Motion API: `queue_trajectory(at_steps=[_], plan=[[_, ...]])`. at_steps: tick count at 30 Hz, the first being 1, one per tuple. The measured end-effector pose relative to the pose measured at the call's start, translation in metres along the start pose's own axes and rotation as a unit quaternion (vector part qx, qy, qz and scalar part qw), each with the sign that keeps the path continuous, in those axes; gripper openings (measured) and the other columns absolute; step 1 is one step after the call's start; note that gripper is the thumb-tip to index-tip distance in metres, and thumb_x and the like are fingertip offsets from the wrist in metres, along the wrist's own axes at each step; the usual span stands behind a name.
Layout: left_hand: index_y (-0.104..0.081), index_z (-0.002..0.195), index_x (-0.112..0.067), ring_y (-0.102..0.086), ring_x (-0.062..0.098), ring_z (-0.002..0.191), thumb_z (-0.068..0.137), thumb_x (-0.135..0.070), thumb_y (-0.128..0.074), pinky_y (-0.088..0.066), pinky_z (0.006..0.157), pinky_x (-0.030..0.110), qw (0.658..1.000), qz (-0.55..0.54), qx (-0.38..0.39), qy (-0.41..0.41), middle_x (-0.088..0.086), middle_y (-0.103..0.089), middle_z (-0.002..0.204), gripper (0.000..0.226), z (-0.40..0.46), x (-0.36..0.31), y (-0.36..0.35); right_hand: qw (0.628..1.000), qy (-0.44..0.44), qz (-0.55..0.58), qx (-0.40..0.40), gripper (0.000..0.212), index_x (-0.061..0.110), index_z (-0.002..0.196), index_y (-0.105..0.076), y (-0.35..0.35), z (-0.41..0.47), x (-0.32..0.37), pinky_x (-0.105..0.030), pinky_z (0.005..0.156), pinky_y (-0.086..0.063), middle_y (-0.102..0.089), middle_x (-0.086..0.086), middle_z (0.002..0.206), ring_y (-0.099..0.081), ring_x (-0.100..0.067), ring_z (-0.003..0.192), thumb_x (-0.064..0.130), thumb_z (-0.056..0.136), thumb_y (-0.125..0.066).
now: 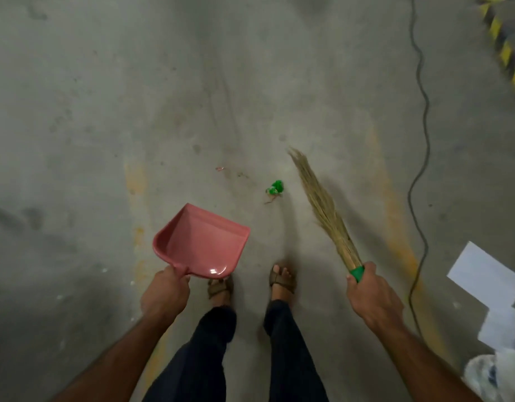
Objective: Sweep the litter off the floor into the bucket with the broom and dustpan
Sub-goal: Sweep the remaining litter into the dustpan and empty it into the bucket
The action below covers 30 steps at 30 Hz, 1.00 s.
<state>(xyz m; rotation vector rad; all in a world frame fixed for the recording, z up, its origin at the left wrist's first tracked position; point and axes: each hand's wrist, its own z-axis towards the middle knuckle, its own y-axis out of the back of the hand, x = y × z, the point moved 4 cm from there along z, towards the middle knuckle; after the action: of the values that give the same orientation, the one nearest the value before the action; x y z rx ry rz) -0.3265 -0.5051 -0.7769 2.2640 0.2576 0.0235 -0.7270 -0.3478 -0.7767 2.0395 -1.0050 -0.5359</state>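
Left hand (166, 288): curled round handle of pink dustpan (201, 246), held off floor (105, 111).
Right hand (372, 297): gripping broom (323, 207) at green collar.
Green litter (275, 188): mid-floor, just beside bristles.
Bucket: unseen.
Risk: brisk stroke scattering light scrap past raised pan; bristles snagging cable (421, 158).

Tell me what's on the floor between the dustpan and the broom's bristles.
In the head view, a crumpled green wrapper lies on the concrete between the pink dustpan and the broom; it touches neither.
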Motion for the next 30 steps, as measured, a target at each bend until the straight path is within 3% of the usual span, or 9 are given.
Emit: queue_trajectory(at_steps=[3,8,11,18,25,30], plan=[[-0.061,0.107,-0.014,-0.064,0.034,0.098,0.093,-0.030,-0.055,-0.052,0.080,0.041,1.000,-0.013,0.013,0.022,0.012,-0.064,0.107,0.022,0.065,-0.020,-0.058,0.999,-0.011,0.003,0.034,0.029,0.021,0.105,-0.035,-0.056,0.068,0.007,-0.031,0.059,-0.041,-0.054,-0.002,0.080,-0.054,-0.023,0.066,0.047,0.100,-0.047],[-0.056,0.113,-0.012,-0.062,0.034,0.102,0.092,-0.034,-0.053,-0.052,0.083,0.042,0.998,-0.013,0.053,0.038,0.012,-0.060,0.112,0.031,0.146,-0.031,-0.147,0.995,0.034,-0.006,0.095,0.027,0.023,0.107,-0.041,-0.161,0.125,0.031,-0.032,0.059,-0.044,-0.059,-0.002,0.082,-0.058,-0.024,0.070,0.048,0.100,-0.046],[-0.055,0.115,-0.012,-0.061,0.035,0.105,0.092,-0.037,-0.053,-0.051,0.085,0.043,0.996,-0.015,0.063,0.061,0.012,-0.059,0.114,0.033,0.167,-0.018,-0.172,0.991,0.062,-0.023,0.114,0.025,0.027,0.111,-0.040,-0.203,0.117,0.050,-0.028,0.049,-0.034,-0.049,0.006,0.074,-0.048,-0.013,0.060,0.049,0.100,-0.044],[-0.057,0.110,-0.015,-0.064,0.029,0.098,0.093,-0.035,-0.054,-0.053,0.084,0.041,0.993,-0.051,0.062,0.092,0.007,-0.061,0.108,0.027,0.159,0.043,-0.179,0.987,0.128,0.034,0.095,0.040,0.032,0.134,-0.041,-0.210,0.087,0.085,-0.032,0.056,-0.041,-0.060,0.002,0.089,-0.057,-0.018,0.070,0.050,0.099,-0.047],[-0.055,0.093,-0.026,-0.060,0.012,0.072,0.090,-0.038,-0.061,-0.049,0.062,0.033,0.990,-0.113,0.031,0.085,-0.012,-0.057,0.081,0.014,0.131,0.116,-0.182,0.984,0.161,0.081,0.011,0.048,0.033,0.136,-0.049,-0.175,0.066,0.110,-0.034,0.057,-0.045,-0.068,-0.002,0.099,-0.067,-0.025,0.080,0.046,0.092,-0.061],[-0.059,0.097,-0.024,-0.056,0.013,0.070,0.088,-0.038,-0.065,-0.047,0.062,0.033,0.985,-0.131,0.017,0.107,-0.010,-0.058,0.081,0.018,0.125,0.155,-0.195,0.979,0.189,0.025,-0.071,0.046,0.025,0.135,-0.051,-0.151,0.116,0.171,-0.036,0.063,-0.044,-0.065,-0.012,0.103,-0.065,-0.036,0.085,0.042,0.094,-0.063]])
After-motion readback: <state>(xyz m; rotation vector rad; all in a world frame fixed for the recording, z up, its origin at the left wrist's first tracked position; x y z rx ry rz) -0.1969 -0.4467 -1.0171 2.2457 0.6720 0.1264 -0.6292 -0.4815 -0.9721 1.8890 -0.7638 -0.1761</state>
